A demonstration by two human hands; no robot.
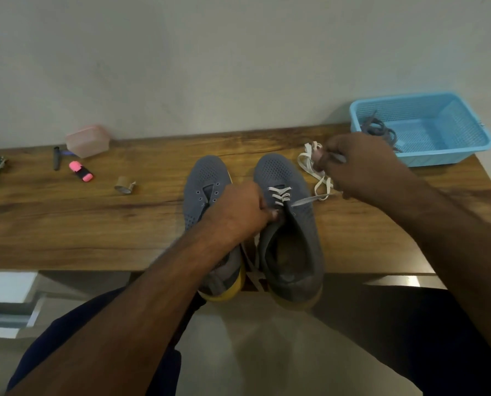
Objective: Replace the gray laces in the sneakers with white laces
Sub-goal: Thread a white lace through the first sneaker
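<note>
Two grey knit sneakers with yellow soles are sitting side by side on the wooden table (95,218), toes toward the wall, heels hanging over the near edge. The left sneaker (205,181) is showing bare eyelets, no lace. The right sneaker (291,224) is carrying a flat white lace (280,194) crossed through its front eyelets; one end is running out right toward the right hand, another length is hanging down between the two heels.

Left hand (238,210) is reaching in from lower left, forearm angled up, knuckles up, fingers curled and pressing at the right sneaker's tongue edge; can't tell whether they're pinching anything.

Right hand (364,164) is raised right of the toes, wrist bent, fingers closed in a pinch on the white lace end. More white lace in a loose pile (314,167) is lying just beside it on the table.

Grey laces (380,128) are lying in the light blue plastic mesh basket (467,144) at far right. Pink highlighter (81,171) and pink translucent box (87,140) are sitting well apart on the left.
</note>
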